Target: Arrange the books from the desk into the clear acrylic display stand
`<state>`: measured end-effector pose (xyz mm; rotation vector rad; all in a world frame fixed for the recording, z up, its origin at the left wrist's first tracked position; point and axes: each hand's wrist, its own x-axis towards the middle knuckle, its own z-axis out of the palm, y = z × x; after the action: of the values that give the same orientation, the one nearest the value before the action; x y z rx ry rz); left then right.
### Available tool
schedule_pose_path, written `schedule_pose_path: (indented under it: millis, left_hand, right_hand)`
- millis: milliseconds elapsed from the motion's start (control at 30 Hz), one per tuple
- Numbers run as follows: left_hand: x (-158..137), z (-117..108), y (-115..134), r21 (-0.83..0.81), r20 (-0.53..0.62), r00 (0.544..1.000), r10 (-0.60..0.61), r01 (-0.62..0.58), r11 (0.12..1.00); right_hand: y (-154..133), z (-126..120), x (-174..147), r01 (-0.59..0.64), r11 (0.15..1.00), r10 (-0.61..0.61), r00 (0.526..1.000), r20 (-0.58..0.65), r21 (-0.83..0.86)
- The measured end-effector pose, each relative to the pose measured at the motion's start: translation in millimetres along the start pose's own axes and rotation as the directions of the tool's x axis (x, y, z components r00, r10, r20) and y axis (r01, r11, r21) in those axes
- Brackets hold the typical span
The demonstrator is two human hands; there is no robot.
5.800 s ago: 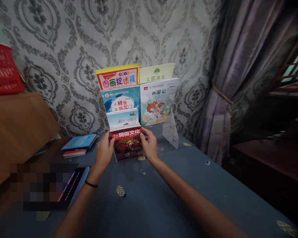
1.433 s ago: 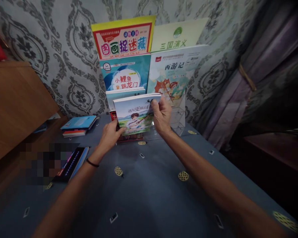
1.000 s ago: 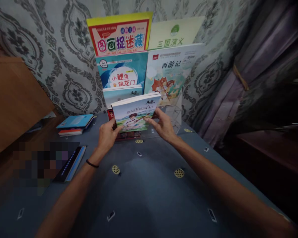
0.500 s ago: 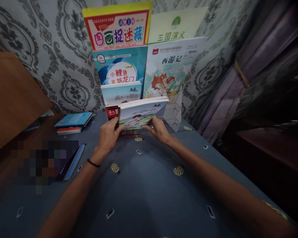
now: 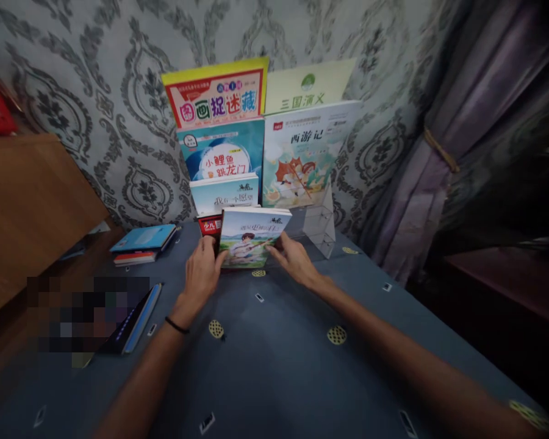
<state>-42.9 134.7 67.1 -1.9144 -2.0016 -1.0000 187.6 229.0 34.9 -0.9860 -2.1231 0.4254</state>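
Between my two hands is a paperback book (image 5: 251, 241) with a figure on a green and blue cover, leaning back at the front of a clear tiered book rack (image 5: 322, 228). My left hand (image 5: 204, 262) grips its left edge, thumb on the cover. On its right edge my right hand (image 5: 295, 259) is closed the same way; the fingers behind are hidden. A red and black book (image 5: 209, 225) is partly covered by the held one. Above it stand a pale blue book (image 5: 224, 195), a teal book (image 5: 222, 149) and a white fox-picture book (image 5: 306, 158).
A yellow-edged red book (image 5: 217, 91) and a pale green book (image 5: 308, 85) fill the top tier. At the left lie a small stack of books (image 5: 144, 241) and a pile (image 5: 137, 323), partly pixelated. The blue cloth (image 5: 274, 366) meets a patterned wall; a purple curtain (image 5: 407, 201) hangs right.
The book in my hands has come lower against the rack's front and stands more upright, showing more of its cover. The camera view has tilted up a little.
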Motion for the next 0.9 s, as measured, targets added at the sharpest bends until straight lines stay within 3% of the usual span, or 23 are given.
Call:
schedule_pose_path:
  millis: [100,233,533,667,900]
  left_hand:
    - [-0.5,-1.9,0.8,-0.075,-0.115,0.992,-0.061,0.052,0.996]
    - [2.8,-4.4,-2.8,-0.118,-0.143,0.981,-0.134,0.117,0.986]
    - [6.2,2.8,-11.3,0.071,-0.198,0.979,0.047,-0.034,0.997]
    - [6.5,-0.3,-13.6,0.105,-0.164,0.982,0.094,-0.077,0.991]
    - [13.5,-11.7,-9.4,-0.066,-0.114,0.993,0.024,-0.032,0.997]
  right_hand:
    - [-10.0,6.6,-1.3,0.058,0.997,-0.056,0.998,0.041,-0.054]
    - [-27.0,12.9,-1.3,0.084,0.991,-0.078,0.995,0.061,-0.103]
    - [-38.1,15.9,-1.9,-0.039,0.986,0.039,0.999,-0.006,-0.160]
    - [-37.5,17.5,-0.4,-0.023,0.993,0.016,0.998,-0.054,-0.114]
    - [-48.1,15.5,10.5,0.078,0.996,-0.088,0.962,-0.257,-0.049]
